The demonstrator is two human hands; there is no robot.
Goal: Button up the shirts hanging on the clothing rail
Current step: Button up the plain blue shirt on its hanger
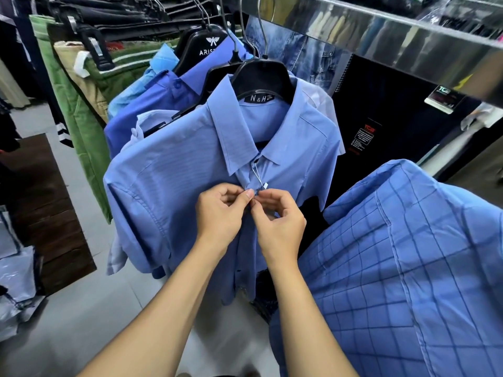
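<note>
Head view: left hand (217,210) and right hand (275,216) both pinch the placket of the plain blue shirt (174,170), just below its collar (234,131), on the black hanger (261,77). Second button likely underway; next needs button pushed through hole.

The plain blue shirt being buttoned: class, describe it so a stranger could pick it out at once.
Under the shiny rail, find the black hanger labelled N&H. The plain shirt on it, pinched by both hands, has a string tag; the checked shirt beside it has grid lines.
</note>
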